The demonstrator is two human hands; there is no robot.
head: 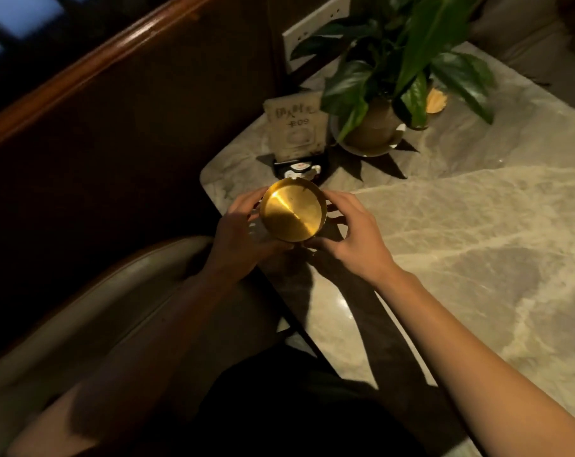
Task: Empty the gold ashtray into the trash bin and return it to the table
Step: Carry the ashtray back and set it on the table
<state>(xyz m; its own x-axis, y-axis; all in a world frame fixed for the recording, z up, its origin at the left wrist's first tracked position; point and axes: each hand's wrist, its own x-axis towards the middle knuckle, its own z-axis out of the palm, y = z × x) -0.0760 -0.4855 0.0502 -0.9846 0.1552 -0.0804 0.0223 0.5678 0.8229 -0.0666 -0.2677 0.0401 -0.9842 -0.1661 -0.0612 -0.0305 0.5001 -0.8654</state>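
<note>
The round gold ashtray (pixel 292 211) is held between both hands over the near left corner of the marble table (pixel 477 242). Its shiny inside faces me and looks bare. My left hand (pixel 243 239) grips its left side and underside. From the right, my right hand (pixel 348 235) cups it with fingers on the rim and thumb below. I cannot tell whether the ashtray rests on the table or hangs just above it. No trash bin is in view.
A card sign in a black stand (pixel 296 133) is just behind the ashtray. A potted green plant (pixel 388 94) on a white saucer stands further back. A padded chair (pixel 121 311) sits at lower left, against a dark wooden wall.
</note>
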